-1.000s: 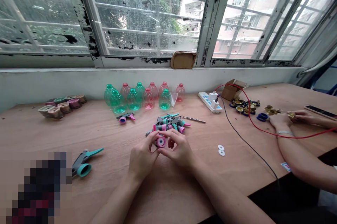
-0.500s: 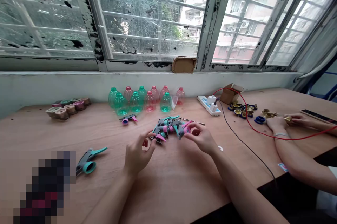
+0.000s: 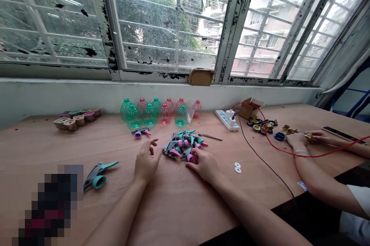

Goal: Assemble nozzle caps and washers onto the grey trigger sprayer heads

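A pile of grey sprayer heads with teal and pink triggers lies mid-table. My right hand rests at the pile's near right edge, its fingers curled round a pink-collared sprayer head. My left hand hovers just left of the pile with fingers spread and holds nothing. Behind the pile stands a cluster of small green and pink bottles. A lone sprayer head with a pink collar lies in front of the bottles.
A teal sprayer head lies at left, small trays behind it. A metal rod, two white washers, a power strip with cables and a cardboard box lie right. Another person's hands handle brass parts.
Both hands held a pink-collared sprayer head together a second ago. They parted: my left hand opened and my right reached into the pile, then came back to its near edge.
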